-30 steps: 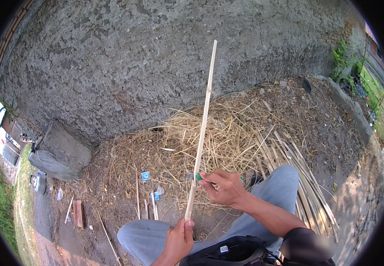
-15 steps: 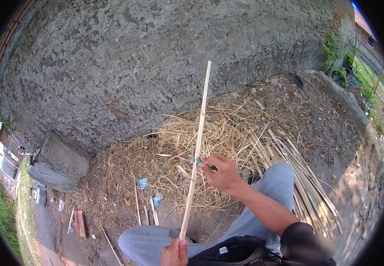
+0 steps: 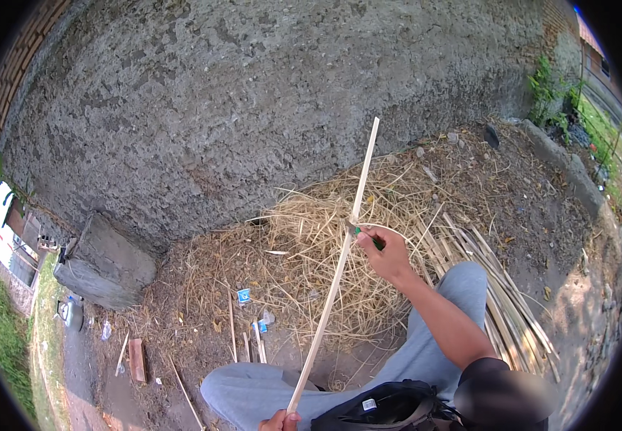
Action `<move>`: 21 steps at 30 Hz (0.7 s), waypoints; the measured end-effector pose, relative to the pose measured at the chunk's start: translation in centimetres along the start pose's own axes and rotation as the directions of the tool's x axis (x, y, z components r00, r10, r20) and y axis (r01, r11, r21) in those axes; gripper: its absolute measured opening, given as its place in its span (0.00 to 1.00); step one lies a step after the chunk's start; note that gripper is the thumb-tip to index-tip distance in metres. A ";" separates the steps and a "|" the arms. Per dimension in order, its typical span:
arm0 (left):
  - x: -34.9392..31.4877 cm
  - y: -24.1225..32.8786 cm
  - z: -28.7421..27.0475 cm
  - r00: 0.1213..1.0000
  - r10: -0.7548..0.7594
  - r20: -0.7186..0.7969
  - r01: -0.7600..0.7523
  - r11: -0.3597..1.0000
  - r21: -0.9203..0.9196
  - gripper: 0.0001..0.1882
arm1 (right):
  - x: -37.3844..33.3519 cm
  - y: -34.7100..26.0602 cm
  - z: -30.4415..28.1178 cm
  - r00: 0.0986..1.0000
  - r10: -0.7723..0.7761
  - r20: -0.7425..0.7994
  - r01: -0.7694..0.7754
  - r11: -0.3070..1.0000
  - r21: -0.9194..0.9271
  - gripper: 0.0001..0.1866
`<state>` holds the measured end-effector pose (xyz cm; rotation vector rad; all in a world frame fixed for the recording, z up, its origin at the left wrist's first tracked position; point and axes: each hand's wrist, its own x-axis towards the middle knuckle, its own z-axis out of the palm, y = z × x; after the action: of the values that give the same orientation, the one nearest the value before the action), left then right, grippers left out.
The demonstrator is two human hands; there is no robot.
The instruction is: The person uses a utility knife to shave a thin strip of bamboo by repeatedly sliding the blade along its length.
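A long, pale bamboo strip (image 3: 327,309) slants up and away from my lap toward the wall. At its lower end, my left hand (image 3: 280,421) is closed around it, partly cut off by the lower edge. My right hand (image 3: 390,256) grips a small knife with a green handle (image 3: 378,245). The knife's blade meets the strip above its middle, near a joint in the bamboo. Beyond and beneath the right hand spreads a heap of thin, curled bamboo shavings (image 3: 311,215).
A bundle of split bamboo strips (image 3: 505,294) lies beside my right knee. The rough grey wall (image 3: 253,108) rises ahead, with a concrete block (image 3: 106,262) at its left. A brick piece (image 3: 137,360), a blue-and-white packet (image 3: 243,296) and loose sticks (image 3: 232,323) lie on the left.
My right hand has moved up and away along the strip with the knife. The strip's far end has swung right, and a curl beside its middle is gone. My left hand sits slightly lower.
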<state>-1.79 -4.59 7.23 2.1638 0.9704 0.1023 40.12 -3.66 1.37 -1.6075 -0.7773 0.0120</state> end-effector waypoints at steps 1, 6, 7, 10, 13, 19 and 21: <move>0.1 -0.2 0.2 1.000 0.015 -0.014 -0.015 0.999 -0.041 0.13 | 0.1 0.0 -0.1 0.975 0.188 0.118 -0.213 0.943 0.258 0.11; 1.0 -1.3 1.5 0.999 -0.020 -0.036 0.014 0.987 -0.162 0.16 | -1.7 -2.2 0.0 0.841 0.396 0.368 -0.541 0.629 0.558 0.09; 1.3 -1.4 1.7 0.999 -0.029 -0.040 0.021 0.985 -0.171 0.17 | -2.3 -2.5 0.2 0.845 0.376 0.380 -0.531 0.677 0.510 0.09; 2.1 -0.6 1.9 0.999 -0.021 -0.049 0.010 0.978 -0.209 0.17 | -5.0 -2.2 0.7 0.868 0.277 0.413 -0.433 0.829 0.354 0.11; 3.2 -0.7 2.5 0.998 -0.024 -0.055 0.011 0.973 -0.232 0.18 | -8.0 -4.0 1.0 0.853 0.184 0.488 -0.282 0.950 0.134 0.11; 4.9 2.0 2.7 0.995 -0.004 -0.104 -0.021 0.970 -0.242 0.17 | -11.3 -6.2 1.4 0.852 -0.205 0.483 0.225 0.974 0.016 0.12; 5.1 2.1 2.8 0.994 0.003 -0.111 -0.028 0.973 -0.228 0.17 | -10.9 -6.2 1.2 0.848 -0.174 0.500 0.212 0.977 -0.020 0.12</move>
<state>4.09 -3.82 5.51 1.9697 0.9539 0.3287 28.36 -7.97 2.04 -1.6064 -1.3536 0.2657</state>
